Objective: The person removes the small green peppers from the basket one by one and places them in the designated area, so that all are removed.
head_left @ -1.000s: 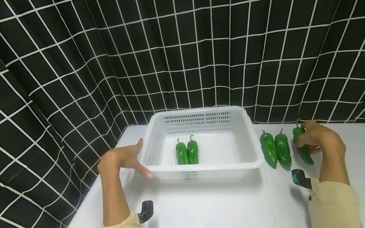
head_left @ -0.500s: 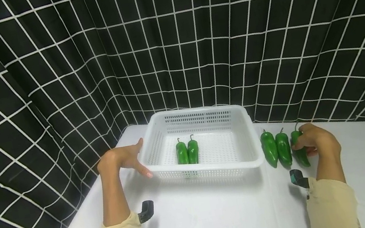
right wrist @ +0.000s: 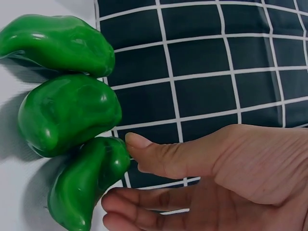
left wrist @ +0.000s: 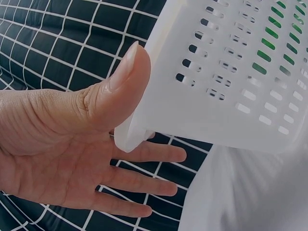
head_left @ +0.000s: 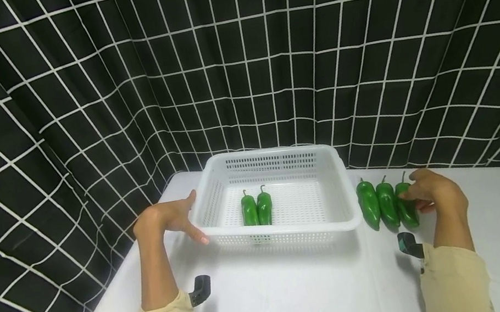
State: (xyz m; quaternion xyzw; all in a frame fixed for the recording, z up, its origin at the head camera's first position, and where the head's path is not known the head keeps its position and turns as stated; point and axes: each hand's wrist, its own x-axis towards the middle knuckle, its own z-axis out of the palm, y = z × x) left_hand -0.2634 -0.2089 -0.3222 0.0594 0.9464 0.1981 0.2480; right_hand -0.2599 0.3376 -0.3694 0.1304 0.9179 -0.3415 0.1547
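My right hand [head_left: 432,191] is at the rightmost of three green peppers [head_left: 408,212] lying side by side on the table. In the right wrist view, the thumb tip meets that pepper [right wrist: 91,178] near one end and the other fingertips [right wrist: 115,202] lie along its side. Left of it are the middle pepper [head_left: 387,205] and the left pepper [head_left: 368,205]. My left hand [head_left: 165,218] is at the left end of a white slotted basket [head_left: 283,231]. Its thumb [left wrist: 127,86] rests against the rim while the other fingers extend straight beyond it.
Two green peppers [head_left: 256,209] lie together in the left half of the basket. A white cloth [head_left: 305,297] covers the table. Black cloth with a white grid [head_left: 233,58] hangs behind and along the sides.
The rightmost pepper has shifted left against the middle one and turned more upright in the head view. My right hand has moved slightly left with it. My left hand stays in place.
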